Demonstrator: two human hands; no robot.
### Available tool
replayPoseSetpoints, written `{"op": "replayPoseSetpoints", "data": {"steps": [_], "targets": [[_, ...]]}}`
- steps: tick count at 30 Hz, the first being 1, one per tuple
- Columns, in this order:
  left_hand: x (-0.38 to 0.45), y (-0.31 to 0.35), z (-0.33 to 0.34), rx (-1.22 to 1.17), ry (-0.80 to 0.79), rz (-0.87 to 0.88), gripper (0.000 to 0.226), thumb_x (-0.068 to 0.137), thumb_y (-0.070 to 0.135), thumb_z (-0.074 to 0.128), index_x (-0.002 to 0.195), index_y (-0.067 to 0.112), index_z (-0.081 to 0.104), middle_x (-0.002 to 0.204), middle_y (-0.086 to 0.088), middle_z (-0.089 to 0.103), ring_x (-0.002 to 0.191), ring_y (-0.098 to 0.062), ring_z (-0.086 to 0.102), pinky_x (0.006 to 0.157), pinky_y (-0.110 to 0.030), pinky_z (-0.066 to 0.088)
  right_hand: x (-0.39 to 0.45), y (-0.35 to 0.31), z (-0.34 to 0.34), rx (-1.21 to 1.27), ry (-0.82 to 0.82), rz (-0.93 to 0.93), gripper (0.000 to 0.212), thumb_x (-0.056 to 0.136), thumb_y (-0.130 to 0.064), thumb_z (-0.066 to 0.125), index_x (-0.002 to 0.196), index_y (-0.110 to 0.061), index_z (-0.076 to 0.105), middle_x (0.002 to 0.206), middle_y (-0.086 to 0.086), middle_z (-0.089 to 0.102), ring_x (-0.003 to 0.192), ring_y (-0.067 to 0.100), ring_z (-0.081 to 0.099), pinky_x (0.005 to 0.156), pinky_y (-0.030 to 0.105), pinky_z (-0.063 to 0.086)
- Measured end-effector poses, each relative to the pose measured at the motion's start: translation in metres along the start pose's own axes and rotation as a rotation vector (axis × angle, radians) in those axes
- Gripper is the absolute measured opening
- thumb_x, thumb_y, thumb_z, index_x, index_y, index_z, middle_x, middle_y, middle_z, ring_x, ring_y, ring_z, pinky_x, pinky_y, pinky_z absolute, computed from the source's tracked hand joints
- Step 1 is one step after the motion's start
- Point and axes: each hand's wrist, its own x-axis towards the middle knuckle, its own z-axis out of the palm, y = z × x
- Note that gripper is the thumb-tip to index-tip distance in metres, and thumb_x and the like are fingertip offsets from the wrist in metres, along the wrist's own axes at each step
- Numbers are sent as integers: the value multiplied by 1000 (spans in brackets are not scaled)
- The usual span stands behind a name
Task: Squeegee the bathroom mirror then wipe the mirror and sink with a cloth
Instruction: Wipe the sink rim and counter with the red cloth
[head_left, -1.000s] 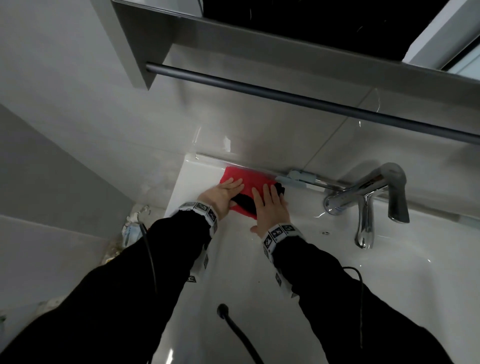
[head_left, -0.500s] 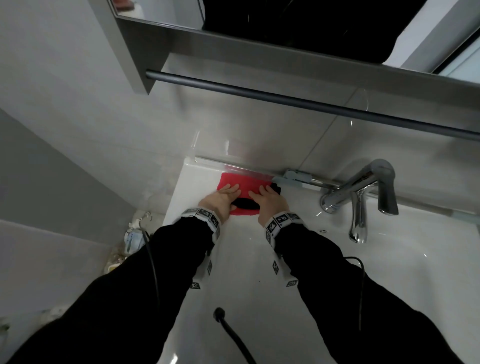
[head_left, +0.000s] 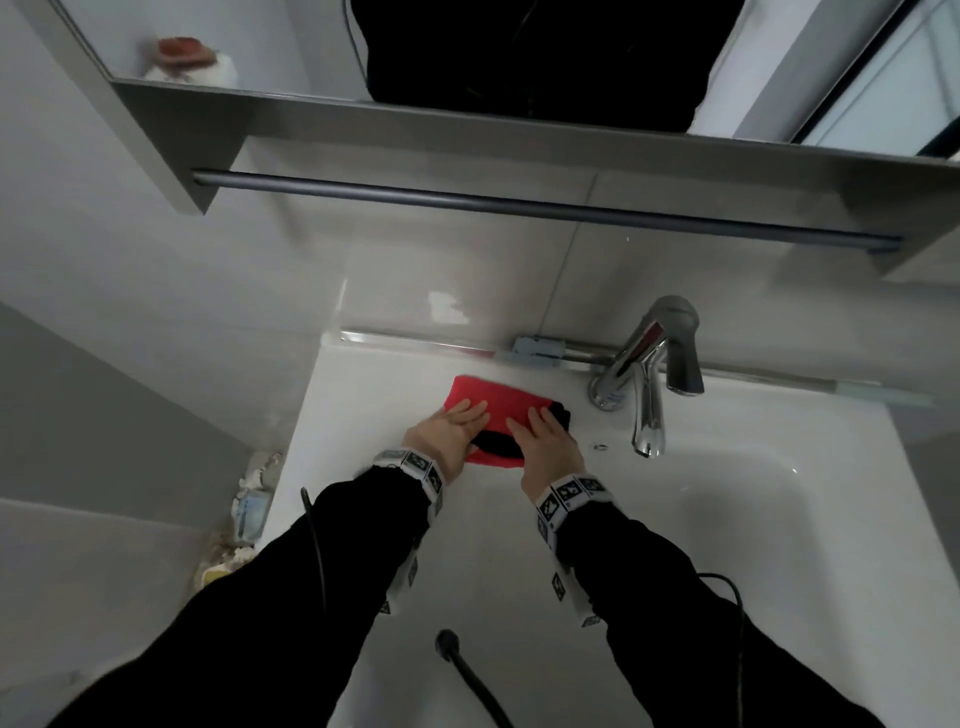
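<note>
A red cloth with a black stripe (head_left: 493, 402) lies folded on the white sink's (head_left: 363, 519) flat left ledge. My left hand (head_left: 449, 431) rests flat on the cloth's left side, fingers straight. On the cloth's right side my right hand (head_left: 545, 441) presses down with straight fingers. The mirror (head_left: 519, 57) runs along the top of the view and reflects a dark torso. A squeegee (head_left: 540, 347) with a grey head lies along the sink's back edge.
A chrome faucet (head_left: 649, 379) stands right of the cloth, over the basin (head_left: 753, 509). A dark towel bar (head_left: 519, 208) hangs under the mirror cabinet. A black cable (head_left: 467, 670) crosses the sink's front. Clutter (head_left: 249, 509) lies on the floor at the left.
Both hands and the cloth have slid away from the back left corner, forward and slightly right along the ledge. The view has tilted up, showing more of the mirror.
</note>
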Motion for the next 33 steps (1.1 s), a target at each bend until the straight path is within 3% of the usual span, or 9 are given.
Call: {"op": "replayPoseSetpoints", "data": {"steps": [16,20,22,25,29,33], "targets": [[46,23,-9,88,-74,2,56,102,24,29,150,12,2,159,-1,-4,147,-18,-3,120,-28,2,27,25,-9,-8,34,142,60,96,-14,36,150,-27,13,159,5,1,147,20,-1,110,46,26],[43,24,-10,64,-87,16,83,92,39,53,150,11,1,159,-1,-5,147,-18,-4,120,-28,2,25,22,-11,22,16,165,59,96,-14,35,150,-29,14,159,2,2,147,18,-2,111,50,27],[42,24,-12,103,-112,40,92,86,32,63,150,10,1,159,-2,-5,147,-18,-4,116,-24,0,23,20,-13,23,5,186,59,96,-13,35,150,-29,16,159,2,4,146,19,0,109,51,29],[40,21,-12,145,-80,72,71,94,18,50,150,12,7,159,-3,2,147,-19,3,114,-21,1,16,14,-15,23,-33,230,60,95,-14,37,149,-31,17,158,2,5,146,20,1,107,54,28],[34,22,-13,131,-88,99,54,100,21,36,150,14,14,159,-2,9,146,-20,9,118,-27,8,5,6,-17,57,-58,258,58,95,-14,41,147,-31,24,157,4,11,145,23,4,110,56,27],[24,27,-18,146,-88,146,50,100,17,35,148,17,22,158,-1,16,144,-20,17,118,-32,17,-10,6,-21,95,-61,222,55,94,-14,40,146,-29,30,151,7,24,142,29,13,114,43,27]]}}
